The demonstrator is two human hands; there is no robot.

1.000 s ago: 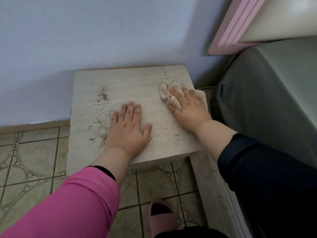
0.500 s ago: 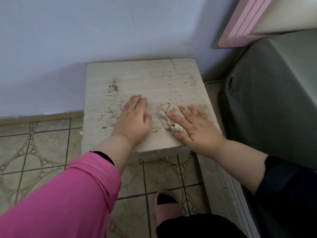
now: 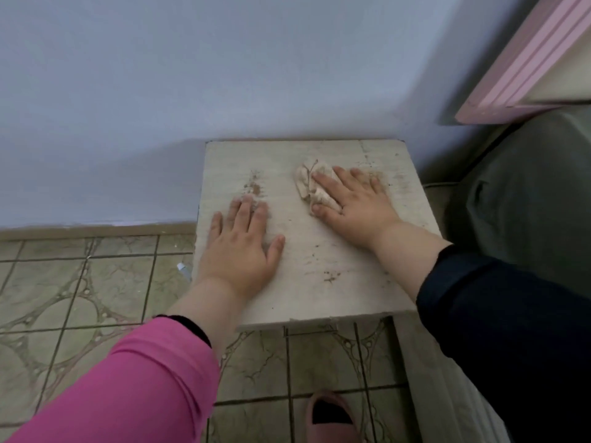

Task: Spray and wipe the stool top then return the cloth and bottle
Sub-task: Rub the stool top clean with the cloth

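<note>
Since half a second ago, the right hand (image 3: 358, 204) has slid the cloth (image 3: 311, 187) from the stool's near edge toward its far side.

On the floor (image 3: 80, 292) at left, a small white object (image 3: 183, 269) lies just beside the stool (image 3: 319, 251), which stands against the wall (image 3: 224, 65). The left hand (image 3: 241, 247), pink sleeve (image 3: 134, 385) behind it, lies flat on the stool's left half with fingers spread, gripping nothing. Brown marks (image 3: 254, 183) sit just beyond its fingertips. To their right the crumpled cloth lies on the far middle of the top, pinned under the right hand's flat, spread fingers, pressed down rather than clenched. A dark sleeve (image 3: 499, 321) covers that arm. A pink slipper (image 3: 329, 414) shows on the floor below the stool, and grey fabric (image 3: 527, 203) fills the right side.
</note>
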